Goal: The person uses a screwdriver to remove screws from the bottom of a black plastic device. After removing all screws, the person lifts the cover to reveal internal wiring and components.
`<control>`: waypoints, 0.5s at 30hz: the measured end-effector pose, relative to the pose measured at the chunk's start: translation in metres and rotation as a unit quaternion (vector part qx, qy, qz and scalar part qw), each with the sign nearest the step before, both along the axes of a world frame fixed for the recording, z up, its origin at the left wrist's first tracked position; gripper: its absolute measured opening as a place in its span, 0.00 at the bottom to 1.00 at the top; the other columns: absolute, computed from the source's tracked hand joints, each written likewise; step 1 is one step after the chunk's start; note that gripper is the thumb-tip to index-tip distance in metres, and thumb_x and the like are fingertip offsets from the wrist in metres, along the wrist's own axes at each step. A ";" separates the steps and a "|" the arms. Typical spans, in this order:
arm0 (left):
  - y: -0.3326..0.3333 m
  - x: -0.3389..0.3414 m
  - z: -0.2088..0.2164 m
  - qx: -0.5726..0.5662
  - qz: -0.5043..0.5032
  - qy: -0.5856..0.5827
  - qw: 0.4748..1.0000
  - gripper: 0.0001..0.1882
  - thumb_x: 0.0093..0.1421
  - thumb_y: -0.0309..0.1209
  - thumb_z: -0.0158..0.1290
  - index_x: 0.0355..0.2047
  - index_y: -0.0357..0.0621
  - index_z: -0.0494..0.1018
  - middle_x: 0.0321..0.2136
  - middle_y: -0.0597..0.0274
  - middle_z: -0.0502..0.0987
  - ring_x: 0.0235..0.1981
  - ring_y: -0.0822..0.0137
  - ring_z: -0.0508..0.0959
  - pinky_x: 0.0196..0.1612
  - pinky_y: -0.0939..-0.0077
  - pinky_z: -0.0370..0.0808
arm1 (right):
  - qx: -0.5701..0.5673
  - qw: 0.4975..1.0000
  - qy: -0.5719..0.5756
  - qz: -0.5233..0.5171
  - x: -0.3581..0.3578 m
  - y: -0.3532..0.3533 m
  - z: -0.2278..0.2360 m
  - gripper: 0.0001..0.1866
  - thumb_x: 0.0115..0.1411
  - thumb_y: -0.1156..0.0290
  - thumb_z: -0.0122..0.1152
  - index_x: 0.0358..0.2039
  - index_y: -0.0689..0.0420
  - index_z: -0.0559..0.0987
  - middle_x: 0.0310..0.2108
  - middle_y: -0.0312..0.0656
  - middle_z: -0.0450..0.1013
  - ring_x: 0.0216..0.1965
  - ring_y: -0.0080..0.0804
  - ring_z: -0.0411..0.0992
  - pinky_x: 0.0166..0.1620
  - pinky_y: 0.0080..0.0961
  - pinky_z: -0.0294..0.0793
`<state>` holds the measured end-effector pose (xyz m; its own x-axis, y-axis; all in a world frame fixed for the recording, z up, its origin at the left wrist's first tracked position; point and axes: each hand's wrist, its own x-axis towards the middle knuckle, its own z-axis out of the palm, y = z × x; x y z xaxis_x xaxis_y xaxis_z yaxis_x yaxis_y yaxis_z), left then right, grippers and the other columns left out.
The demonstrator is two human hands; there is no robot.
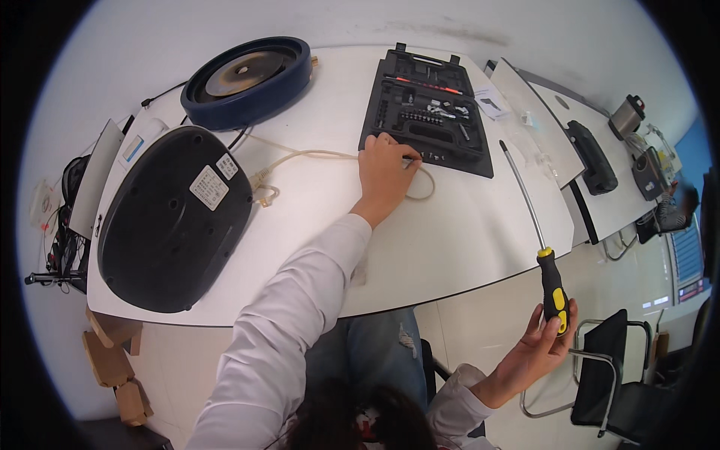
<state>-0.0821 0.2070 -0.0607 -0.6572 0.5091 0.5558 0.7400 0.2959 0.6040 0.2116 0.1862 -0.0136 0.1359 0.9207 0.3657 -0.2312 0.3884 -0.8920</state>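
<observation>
My right hand (541, 349) is wrapped round the black and yellow handle of a long screwdriver (553, 289), its shaft pointing up and away over the table's near right edge. My left hand (385, 172) reaches to the near edge of an opened black tool case (435, 127), fingers pinched together. Whatever may be between those fingertips is too small to make out. Sockets and bits sit in the case's slots. Left of the hand, a black appliance base (169, 217) lies with its labelled underside up. Its cream power cord (300, 153) runs across to my left hand.
Behind the base stands a dark blue round housing (251, 116) with a stained metal disc. The white table (450, 232) has a curved front edge. Chairs (611, 367) stand at lower right; another table with a flask (627, 118) and a seated person are farther right. Cardboard (112, 360) lies at lower left.
</observation>
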 end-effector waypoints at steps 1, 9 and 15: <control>0.001 0.000 -0.001 0.002 0.000 0.006 1.000 0.02 0.47 0.32 0.59 0.23 0.52 0.79 0.25 0.65 0.68 0.34 0.63 0.66 0.35 0.70 0.65 | 0.001 1.000 0.003 0.000 -0.001 0.002 -0.002 0.19 0.59 0.68 0.53 0.50 0.63 0.68 0.48 0.48 0.65 0.48 0.31 0.67 0.46 0.27 0.73; 0.004 0.001 -0.005 0.025 -0.011 0.013 1.000 0.02 0.46 0.29 0.59 0.21 0.52 0.76 0.25 0.68 0.68 0.34 0.65 0.66 0.34 0.69 0.60 | 0.005 1.000 0.008 0.024 -0.008 0.002 -0.007 0.20 0.59 0.68 0.54 0.50 0.63 0.68 0.48 0.49 0.65 0.49 0.30 0.67 0.46 0.26 0.74; 0.003 -0.001 -0.004 0.043 -0.012 0.012 0.999 0.05 0.45 0.29 0.59 0.24 0.52 0.75 0.25 0.68 0.68 0.34 0.65 0.66 0.35 0.68 0.61 | 0.015 0.999 0.019 0.032 -0.011 -0.002 -0.002 0.20 0.59 0.67 0.53 0.50 0.63 0.67 0.49 0.48 0.64 0.49 0.30 0.66 0.48 0.27 0.73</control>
